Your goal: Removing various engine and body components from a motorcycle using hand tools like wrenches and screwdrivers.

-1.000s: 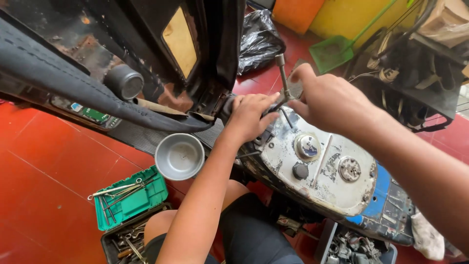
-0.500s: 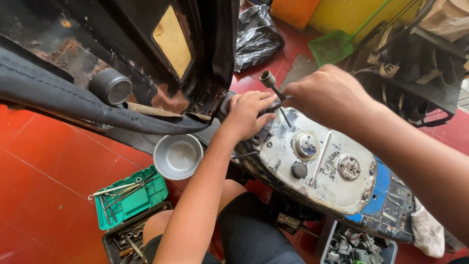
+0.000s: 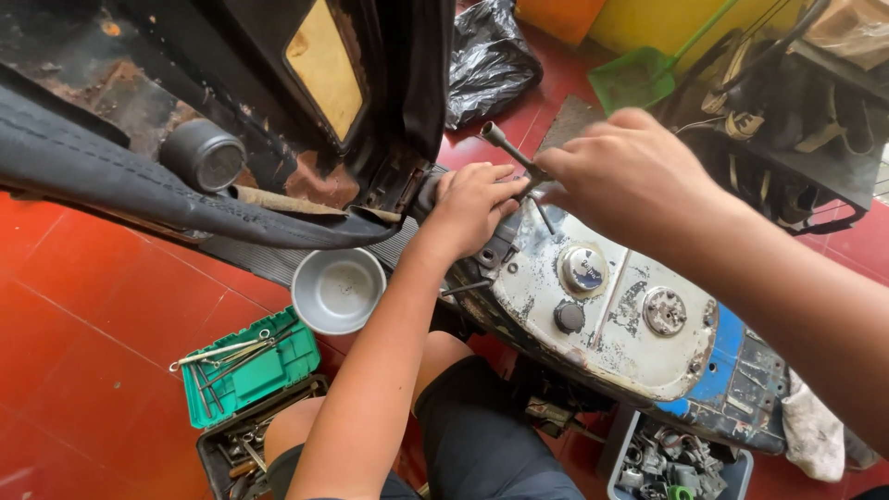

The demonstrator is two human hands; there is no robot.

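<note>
At centre right we see a white-painted metal tank [image 3: 611, 315], chipped, rusty and matt. The round grey metal bowl [image 3: 338, 289] looks smooth; the green plastic tray [image 3: 248, 370] at lower left looks dull.

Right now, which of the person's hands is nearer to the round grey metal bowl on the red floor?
Left. The left hand rests on the front edge of the worn white tank, just above the round grey metal bowl. The right hand holds a metal socket wrench farther right.

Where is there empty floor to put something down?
Bare red floor lies left of the green tray and metal bowl. It is crowded by the white tank, where the left hand and right hand work a socket wrench.
</note>
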